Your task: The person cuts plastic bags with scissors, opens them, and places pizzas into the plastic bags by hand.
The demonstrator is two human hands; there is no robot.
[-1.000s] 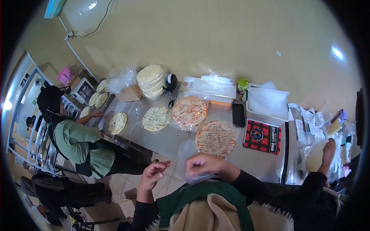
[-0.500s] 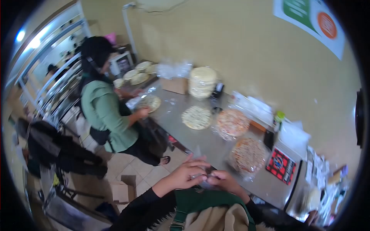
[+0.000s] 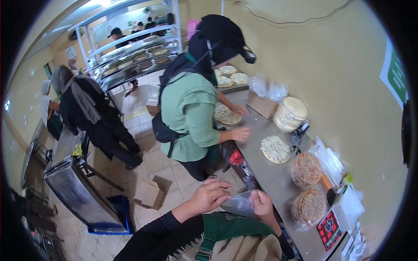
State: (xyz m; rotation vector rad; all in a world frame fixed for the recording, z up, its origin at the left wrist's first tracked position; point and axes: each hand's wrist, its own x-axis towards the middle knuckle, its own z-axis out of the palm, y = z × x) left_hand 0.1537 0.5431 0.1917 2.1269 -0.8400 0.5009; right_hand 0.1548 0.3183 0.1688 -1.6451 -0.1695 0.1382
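Head view — right hand (image 3: pixel 264 206) grips clear bag (image 3: pixel 240 204), left hand (image 3: pixel 208 195) beside it, hold unclear — near right, red-and-black booklet (image 3: pixel 329 230), lettering illegible.

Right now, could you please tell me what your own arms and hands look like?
Both arms wear long, plain black sleeves reaching near the wrists. The left hand and right hand are ungloved. A pale, ragged fringe lies alongside the left sleeve. Whether a ring is worn is too small to tell.
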